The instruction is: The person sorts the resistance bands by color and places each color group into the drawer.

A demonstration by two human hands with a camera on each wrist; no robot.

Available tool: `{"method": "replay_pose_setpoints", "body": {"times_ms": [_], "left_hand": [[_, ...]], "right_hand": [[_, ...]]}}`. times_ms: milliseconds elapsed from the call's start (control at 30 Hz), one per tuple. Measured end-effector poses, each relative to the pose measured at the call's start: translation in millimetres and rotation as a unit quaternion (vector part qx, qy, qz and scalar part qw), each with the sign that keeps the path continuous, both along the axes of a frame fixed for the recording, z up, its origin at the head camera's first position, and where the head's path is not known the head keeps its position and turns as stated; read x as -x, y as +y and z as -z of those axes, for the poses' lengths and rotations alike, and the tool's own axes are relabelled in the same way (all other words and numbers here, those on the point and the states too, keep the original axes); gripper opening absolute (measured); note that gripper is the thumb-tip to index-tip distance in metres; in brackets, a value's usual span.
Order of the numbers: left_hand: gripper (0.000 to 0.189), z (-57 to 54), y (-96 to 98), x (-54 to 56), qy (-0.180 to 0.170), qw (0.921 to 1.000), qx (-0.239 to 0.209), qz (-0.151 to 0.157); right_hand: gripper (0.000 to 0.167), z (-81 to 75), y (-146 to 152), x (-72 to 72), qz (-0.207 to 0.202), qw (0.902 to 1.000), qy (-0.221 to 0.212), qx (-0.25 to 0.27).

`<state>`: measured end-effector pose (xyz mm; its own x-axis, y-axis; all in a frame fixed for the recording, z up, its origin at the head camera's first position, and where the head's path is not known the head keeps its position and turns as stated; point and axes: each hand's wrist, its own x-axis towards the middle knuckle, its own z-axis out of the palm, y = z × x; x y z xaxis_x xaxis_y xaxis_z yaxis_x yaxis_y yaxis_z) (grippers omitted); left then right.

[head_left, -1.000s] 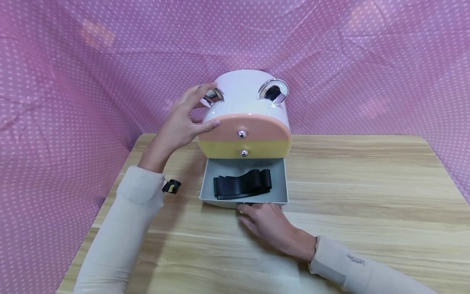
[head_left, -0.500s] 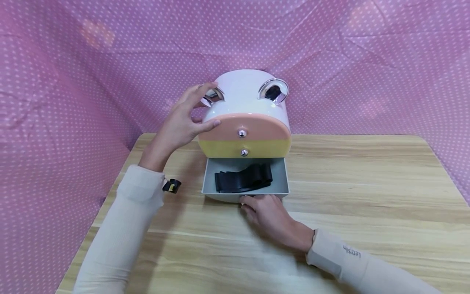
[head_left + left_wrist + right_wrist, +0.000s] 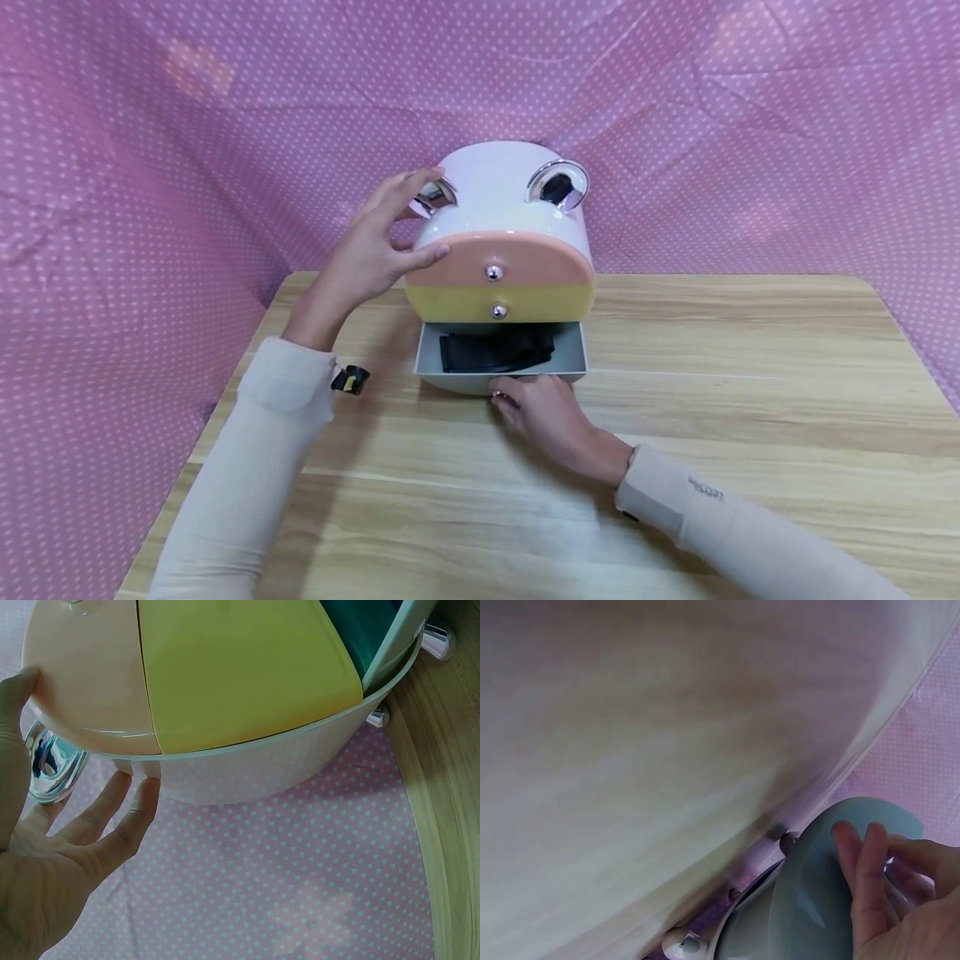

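A white drawer cabinet (image 3: 502,187) with chrome eye-like ornaments stands at the back of the table. Its orange top drawer (image 3: 457,265) and yellow middle drawer (image 3: 453,305) are closed. The grey-green bottom drawer (image 3: 453,384) sticks out partway, a folded black strap-like bundle (image 3: 487,354) inside. My left hand (image 3: 367,250) holds the cabinet's left side, thumb on the orange front and fingertips against the side wall, as the left wrist view shows. At the bottom drawer's front, my right hand (image 3: 551,417) pinches its small knob (image 3: 889,862), mostly covered by the fingers.
The wooden table (image 3: 750,375) extends to both sides and in front of the cabinet. Pink dotted cloth (image 3: 675,108) hangs close behind it and at the sides. A small black strap piece (image 3: 351,380) shows at the left cuff.
The bottom drawer has slid inward toward the cabinet, with my right hand moving along at its knob. The black bundle has gone back with it. My left hand stays in place.
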<state>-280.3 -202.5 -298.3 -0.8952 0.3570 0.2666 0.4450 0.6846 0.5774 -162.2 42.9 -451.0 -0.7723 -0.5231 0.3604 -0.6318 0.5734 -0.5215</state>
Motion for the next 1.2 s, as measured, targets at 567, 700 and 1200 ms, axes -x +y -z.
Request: {"method": "replay_pose_setpoints", "body": {"times_ms": [567,700,1200], "left_hand": [[0.085,-0.3,-3.7,0.8,0.002,0.9999,-0.009,0.014],[0.085,-0.3,-3.1,2.3,-0.002,0.9997,-0.018,0.018],[0.08,-4.2,-3.6,5.9,-0.002,0.9994,-0.009,0.034]], "right_hand": [[0.007,6.6,-7.4,46.0,0.046,0.998,0.044,0.006],[0.008,7.6,-6.8,51.8,0.052,0.998,0.035,0.007],[0.009,6.3,-11.2,61.2,0.071,0.9969,0.034,0.007]]}}
